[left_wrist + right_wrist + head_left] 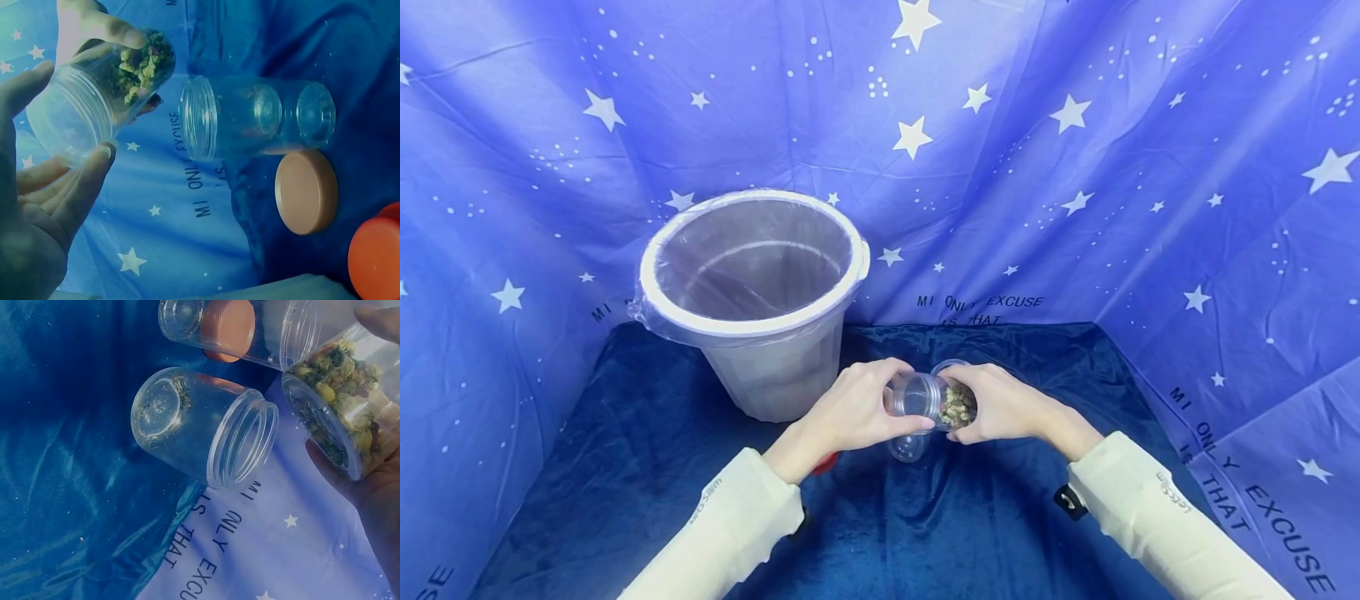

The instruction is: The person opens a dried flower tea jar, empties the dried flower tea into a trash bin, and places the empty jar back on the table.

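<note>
My left hand [861,404] grips a clear jar [913,393] lying sideways, thumb and fingers around its threaded neck. From the right, my right hand [1000,404] holds a second clear jar [134,75], tilted, with dried yellow-green flower buds [957,406] gathered towards its base. The two jars meet end to end between the hands. Below them, a clear jar [907,448] stands uncapped on the cloth. Another open jar [187,428] stands near the right hand, with dark crumbs on its bottom.
A white bin [775,379] with a clear plastic liner stands at the back left. A tan lid [306,190] and a red lid [378,259] lie near the left forearm. Dark blue cloth [962,533] covers the table, and a starry curtain [820,100] surrounds it.
</note>
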Demonstrator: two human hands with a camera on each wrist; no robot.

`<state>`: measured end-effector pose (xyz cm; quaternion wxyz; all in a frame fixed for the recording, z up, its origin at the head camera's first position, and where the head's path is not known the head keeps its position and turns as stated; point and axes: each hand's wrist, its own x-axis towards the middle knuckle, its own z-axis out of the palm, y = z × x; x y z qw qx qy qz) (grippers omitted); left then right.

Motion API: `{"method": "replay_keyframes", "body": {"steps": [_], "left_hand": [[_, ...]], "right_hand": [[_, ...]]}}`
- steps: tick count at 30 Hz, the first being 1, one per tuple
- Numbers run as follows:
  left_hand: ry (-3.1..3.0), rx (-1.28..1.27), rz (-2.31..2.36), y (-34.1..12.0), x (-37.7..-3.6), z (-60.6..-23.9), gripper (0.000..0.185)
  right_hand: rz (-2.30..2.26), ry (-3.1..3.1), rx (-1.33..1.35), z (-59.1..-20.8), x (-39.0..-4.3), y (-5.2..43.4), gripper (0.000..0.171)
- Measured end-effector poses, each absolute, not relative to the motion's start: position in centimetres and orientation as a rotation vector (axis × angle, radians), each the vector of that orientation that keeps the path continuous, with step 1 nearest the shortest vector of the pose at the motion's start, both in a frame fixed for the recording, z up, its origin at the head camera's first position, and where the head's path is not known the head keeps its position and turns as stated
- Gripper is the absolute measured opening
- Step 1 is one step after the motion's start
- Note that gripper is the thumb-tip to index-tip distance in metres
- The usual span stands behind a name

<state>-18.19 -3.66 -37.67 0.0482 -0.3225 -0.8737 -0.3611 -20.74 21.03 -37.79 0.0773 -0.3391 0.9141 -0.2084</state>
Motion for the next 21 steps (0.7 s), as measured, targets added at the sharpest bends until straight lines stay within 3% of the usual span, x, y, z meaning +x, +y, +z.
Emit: {"method": "replay_keyframes", "body": {"steps": [11, 21], "left_hand": [[-2.895, -0.445, -1.656, -3.17, -18.01, -37.50, 0.047], [-2.976, -0.237, -1.713, -2.98, -17.93, -36.99, 0.064]], "right_hand": [[-0.561, 2.781, -1.021, -38.25, -20.93, 20.94, 0.063], [-0.556, 2.801, -1.027, -38.05, -20.93, 20.66, 0.062]]}}
